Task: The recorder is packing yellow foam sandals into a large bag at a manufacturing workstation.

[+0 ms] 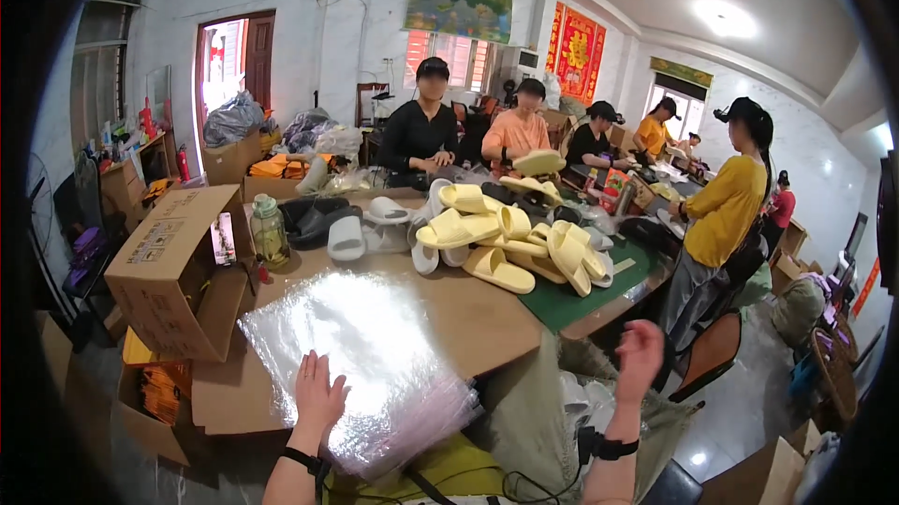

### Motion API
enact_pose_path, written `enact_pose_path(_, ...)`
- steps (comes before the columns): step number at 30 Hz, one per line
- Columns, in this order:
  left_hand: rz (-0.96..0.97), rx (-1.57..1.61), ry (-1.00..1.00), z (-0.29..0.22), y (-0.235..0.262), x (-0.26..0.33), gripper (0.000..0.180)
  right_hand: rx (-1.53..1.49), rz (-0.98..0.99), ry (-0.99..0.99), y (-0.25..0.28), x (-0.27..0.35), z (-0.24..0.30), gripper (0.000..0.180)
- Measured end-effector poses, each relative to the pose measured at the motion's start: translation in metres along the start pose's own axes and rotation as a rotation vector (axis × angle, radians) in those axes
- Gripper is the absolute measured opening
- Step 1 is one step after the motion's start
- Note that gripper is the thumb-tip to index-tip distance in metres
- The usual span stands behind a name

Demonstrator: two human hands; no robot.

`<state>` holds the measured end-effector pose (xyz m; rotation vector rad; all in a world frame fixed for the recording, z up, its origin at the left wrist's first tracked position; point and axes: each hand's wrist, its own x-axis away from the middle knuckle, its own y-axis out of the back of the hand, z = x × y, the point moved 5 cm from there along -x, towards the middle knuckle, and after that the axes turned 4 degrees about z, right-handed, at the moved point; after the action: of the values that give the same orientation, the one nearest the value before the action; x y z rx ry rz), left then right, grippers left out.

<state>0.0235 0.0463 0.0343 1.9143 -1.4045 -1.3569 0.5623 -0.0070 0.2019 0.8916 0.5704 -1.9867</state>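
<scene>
My left hand (pixel 319 393) lies with fingers stretched out on the left part of a stack of clear, shiny plastic bags (pixel 375 346) at the table's near edge. It grips nothing. My right hand (pixel 641 357) is raised at the right, apart from the table, its fingers loosely bent and nothing visible in them. Below it is a large pale green woven sack (pixel 543 393) with white things inside. Beyond the bags, yellow slide sandals (pixel 499 270) lie in a heap, partly on a green mat (pixel 552 306). Grey slides (pixel 346 239) and black slides (pixel 314 221) sit left of them.
An open cardboard box (pixel 173 271) stands on the table's left, beside a greenish bottle (pixel 269 233). Below it, another carton holds orange packets (pixel 159 394). Several people work along the far side; a person in a yellow top (pixel 726 210) stands at the right near a chair (pixel 709 355).
</scene>
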Motion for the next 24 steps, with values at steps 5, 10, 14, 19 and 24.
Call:
enact_pose_path(5, 0.033, -0.025, 0.019, 0.006, -0.001, 0.004, 0.064, -0.302, -0.615, 0.228, 0.015, -0.027, 0.025, 0.008)
enact_pose_path(10, 0.026, -0.001, 0.049, 0.009, 0.000, 0.006, 0.059, 0.239, -0.055, 0.032, -0.075, -0.066, -0.086, 0.015)
enact_pose_path(14, 0.055, -0.001, 0.031, 0.005, -0.001, 0.000, 0.060, 0.472, 0.128, -0.271, -0.083, -0.072, -0.225, 0.039)
enact_pose_path(19, 0.077, -0.030, 0.067, -0.005, 0.004, 0.001, 0.060, 0.607, 0.060, -0.478, -0.087, -0.090, -0.320, 0.071)
enact_pose_path(24, 0.093, -0.040, 0.103, -0.001, 0.002, 0.001, 0.060, 0.089, 0.054, -0.651, -0.096, -0.116, -0.360, 0.070)
